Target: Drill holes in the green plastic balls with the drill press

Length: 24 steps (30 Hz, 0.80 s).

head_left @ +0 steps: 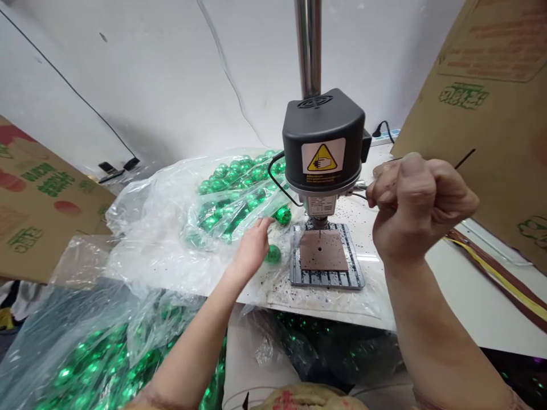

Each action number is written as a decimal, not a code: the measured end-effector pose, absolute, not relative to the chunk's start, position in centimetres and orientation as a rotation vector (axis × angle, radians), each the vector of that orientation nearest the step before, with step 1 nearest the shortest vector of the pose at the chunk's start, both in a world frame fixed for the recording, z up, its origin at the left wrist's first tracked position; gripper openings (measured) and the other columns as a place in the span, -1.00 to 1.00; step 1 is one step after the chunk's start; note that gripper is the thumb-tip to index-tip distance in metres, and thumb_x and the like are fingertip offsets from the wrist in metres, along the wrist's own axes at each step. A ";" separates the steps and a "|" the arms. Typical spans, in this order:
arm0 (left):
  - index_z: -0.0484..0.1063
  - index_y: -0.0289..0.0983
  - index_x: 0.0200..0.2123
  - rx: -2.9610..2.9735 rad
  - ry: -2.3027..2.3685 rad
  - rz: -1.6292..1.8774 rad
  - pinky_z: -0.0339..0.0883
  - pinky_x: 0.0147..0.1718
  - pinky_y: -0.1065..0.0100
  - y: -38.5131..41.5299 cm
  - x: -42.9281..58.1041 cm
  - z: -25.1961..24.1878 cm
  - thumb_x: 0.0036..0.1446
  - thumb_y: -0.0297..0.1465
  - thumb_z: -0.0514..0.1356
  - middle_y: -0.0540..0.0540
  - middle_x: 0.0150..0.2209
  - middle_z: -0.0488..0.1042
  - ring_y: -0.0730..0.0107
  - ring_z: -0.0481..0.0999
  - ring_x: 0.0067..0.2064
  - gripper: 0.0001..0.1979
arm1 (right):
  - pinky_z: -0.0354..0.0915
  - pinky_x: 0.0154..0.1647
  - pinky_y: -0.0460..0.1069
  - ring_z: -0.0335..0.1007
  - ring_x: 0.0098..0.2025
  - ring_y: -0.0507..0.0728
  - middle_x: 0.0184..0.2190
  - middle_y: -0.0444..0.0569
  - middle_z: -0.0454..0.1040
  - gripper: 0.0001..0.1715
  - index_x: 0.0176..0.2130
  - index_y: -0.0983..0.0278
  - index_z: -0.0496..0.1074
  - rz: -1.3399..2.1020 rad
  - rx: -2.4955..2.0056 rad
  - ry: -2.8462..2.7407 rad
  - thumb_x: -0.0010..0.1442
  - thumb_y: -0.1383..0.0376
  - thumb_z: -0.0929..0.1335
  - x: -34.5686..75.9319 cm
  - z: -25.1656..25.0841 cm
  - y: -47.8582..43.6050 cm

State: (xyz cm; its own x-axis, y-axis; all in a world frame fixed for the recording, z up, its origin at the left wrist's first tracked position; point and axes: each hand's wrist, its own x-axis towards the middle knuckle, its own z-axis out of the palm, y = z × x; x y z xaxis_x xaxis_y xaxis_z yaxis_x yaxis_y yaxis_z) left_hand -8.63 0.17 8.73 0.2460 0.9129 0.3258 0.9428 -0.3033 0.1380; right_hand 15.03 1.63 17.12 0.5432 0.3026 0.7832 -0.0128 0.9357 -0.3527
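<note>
Now, it's all about the shiny green faceted ball [282, 214] just right of centre, at the near edge of the loose pile, and the left hand [255, 244] is stretched out to it, fingers close together, tips right by its side; whether they have hold of it, I cannot tell. A second, duller green ball [272, 254] sits just beside that hand. To the right, the black-and-grey drill press [323, 139] stands over a flat brown square plate [323, 250], its hole bare. Right of the machine, the right hand [410, 199] is curled into a tight fist, apparently round the metal feed lever [361, 185], mostly hidden. Looks like the picking-up step, I'd judge, and the next move calls for a sure pinch, fingers clear of the bit. Farther out, printed brown cardboard [482, 108] leans in at upper right.
</note>
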 end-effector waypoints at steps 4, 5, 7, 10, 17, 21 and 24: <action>0.51 -0.27 -0.02 -2.501 -2.235 0.005 0.43 -0.17 0.24 3.0 -9.4 9.7 0.15 -0.43 0.25 -0.21 -0.20 0.61 0.11 0.60 -0.17 -0.70 | -0.03 -0.66 -0.03 0.03 -0.71 -0.09 -0.74 -0.27 0.06 -0.49 -0.64 0.23 0.05 0.177 -0.341 -0.990 0.22 0.38 0.34 15.1 17.0 1.6; 0.52 -0.26 -0.03 -2.555 -2.294 0.083 0.43 -0.22 0.26 3.2 -9.5 9.5 0.08 -0.33 0.33 -0.20 -0.24 0.60 0.11 0.60 -0.22 -0.65 | -0.03 -0.65 -0.02 0.03 -0.71 -0.09 -0.74 -0.27 0.06 -0.48 -0.64 0.22 0.05 0.170 -0.349 -0.988 0.23 0.38 0.34 15.1 17.0 1.6; 0.55 -0.24 -0.11 -2.623 -2.362 0.162 0.40 -0.32 0.28 3.0 -9.5 8.7 -0.12 -0.15 0.46 -0.17 -0.33 0.58 0.11 0.59 -0.31 -0.50 | -0.03 -0.65 -0.02 0.04 -0.71 -0.08 -0.74 -0.27 0.05 -0.49 -0.63 0.22 0.05 0.168 -0.344 -0.990 0.23 0.37 0.35 15.1 17.0 1.7; 0.56 -0.21 -0.33 -2.574 -2.260 0.147 0.36 -0.33 0.25 2.0 -9.1 7.0 -0.25 -0.11 0.51 -0.12 -0.47 0.51 0.04 0.57 -0.33 -0.57 | -0.02 -0.66 -0.03 0.04 -0.71 -0.07 -0.74 -0.27 0.05 -0.49 -0.62 0.22 0.04 0.166 -0.328 -0.995 0.22 0.35 0.36 15.1 16.9 1.7; 0.51 -0.18 -0.17 -2.325 -2.012 -0.181 0.38 -0.20 0.19 0.5 -8.0 4.9 0.09 -0.38 0.35 -0.28 -0.04 0.48 -0.03 0.52 -0.08 -0.79 | -0.02 -0.66 -0.04 0.05 -0.71 -0.08 -0.75 -0.25 0.06 -0.48 -0.64 0.23 0.05 0.125 -0.336 -0.996 0.24 0.35 0.35 15.0 17.0 1.6; 0.48 -0.11 0.02 -2.228 -2.059 -0.366 0.41 -0.24 0.16 -1.1 -7.9 2.4 0.20 -0.47 0.23 -0.32 0.23 0.33 0.02 0.54 -0.11 -0.68 | -0.02 -0.66 -0.05 0.07 -0.71 -0.08 -0.74 -0.25 0.07 -0.48 -0.64 0.24 0.05 0.152 -0.299 -0.998 0.22 0.38 0.35 14.9 17.0 1.5; 0.43 -0.14 0.15 -2.279 -2.102 -0.569 0.43 -0.18 0.09 -2.4 -8.5 0.8 0.18 -0.35 0.29 -0.38 0.26 0.28 -0.07 0.54 -0.04 -0.55 | -0.02 -0.65 -0.04 0.06 -0.71 -0.08 -0.75 -0.25 0.07 -0.47 -0.64 0.24 0.04 0.155 -0.301 -0.991 0.22 0.36 0.36 15.0 17.0 1.4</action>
State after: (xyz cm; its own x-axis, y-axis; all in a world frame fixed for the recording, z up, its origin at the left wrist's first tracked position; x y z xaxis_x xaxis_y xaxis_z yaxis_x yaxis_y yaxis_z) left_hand -8.52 -2.39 0.76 0.0456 0.9662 0.2539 0.9622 -0.1108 0.2486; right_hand 14.96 1.42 16.97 0.5413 0.2643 0.7982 0.0073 0.9478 -0.3188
